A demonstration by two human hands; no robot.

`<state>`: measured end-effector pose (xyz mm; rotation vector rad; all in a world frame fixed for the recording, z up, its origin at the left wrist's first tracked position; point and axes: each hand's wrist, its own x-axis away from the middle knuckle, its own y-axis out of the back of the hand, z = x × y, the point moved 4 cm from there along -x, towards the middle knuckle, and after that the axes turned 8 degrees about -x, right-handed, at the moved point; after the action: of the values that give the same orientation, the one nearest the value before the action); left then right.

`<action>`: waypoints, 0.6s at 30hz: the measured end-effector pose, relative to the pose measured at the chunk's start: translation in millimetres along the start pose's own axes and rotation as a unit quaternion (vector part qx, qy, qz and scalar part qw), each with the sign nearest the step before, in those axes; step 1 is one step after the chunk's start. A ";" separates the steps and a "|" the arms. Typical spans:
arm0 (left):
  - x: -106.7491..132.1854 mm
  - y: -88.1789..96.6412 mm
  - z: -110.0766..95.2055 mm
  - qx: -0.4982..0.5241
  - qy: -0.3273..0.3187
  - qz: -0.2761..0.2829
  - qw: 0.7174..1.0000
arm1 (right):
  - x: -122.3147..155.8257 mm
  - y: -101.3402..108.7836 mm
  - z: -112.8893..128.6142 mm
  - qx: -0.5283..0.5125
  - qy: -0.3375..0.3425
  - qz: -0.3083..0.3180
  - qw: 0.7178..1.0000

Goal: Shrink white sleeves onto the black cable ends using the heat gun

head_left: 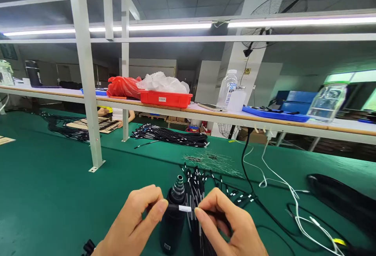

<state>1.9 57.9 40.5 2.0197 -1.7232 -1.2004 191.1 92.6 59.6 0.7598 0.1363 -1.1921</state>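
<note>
We find the left hand (132, 220) at lower centre and the right hand (229, 222) just to its right, both closed to a narrow pinch. Together they hold a cable end (173, 207) fitted with a white sleeve, above the worktop (44, 177). The left thumb and fingers grip its black part, and the right thumb and forefinger meet at the sleeve's tip. We cannot tell whether the right hand also holds a second cable there.

Directly behind the pinch, a black cylinder (173, 224) with a stepped cone top stands upright on the green worktop. Immediately to its right, a bundle of black cables (195, 193) with white-banded ends rises behind the right hand, and further banded ends fan out toward the right. Fine wire scraps (211, 162) lie just beyond the bundle.

At centre, a black cable coil (169, 136) lies on the worktop. At left, a second coil (67, 128) lies beside a wooden board (94, 124). A co-worker's hand (104, 111) shows beyond the shelf (205, 114), which crosses the frame above. The shelf carries a red crate (166, 99), a red bag (123, 87), a plastic bottle (230, 87), a blue tray (274, 114) and a clear jar (327, 103). White cords (293, 205) and a black coil (337, 197) occupy the lower right. A fan (277, 7) is mounted at upper right.
</note>
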 end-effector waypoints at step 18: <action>-46.0 -12.4 7.3 0.091 0.040 0.017 0.995 | -37.5 2.0 -17.5 0.030 -0.052 -0.033 0.998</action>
<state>6.8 105.3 47.7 2.0990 -1.8808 -0.9680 183.1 132.8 65.3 0.7490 0.0397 -1.3016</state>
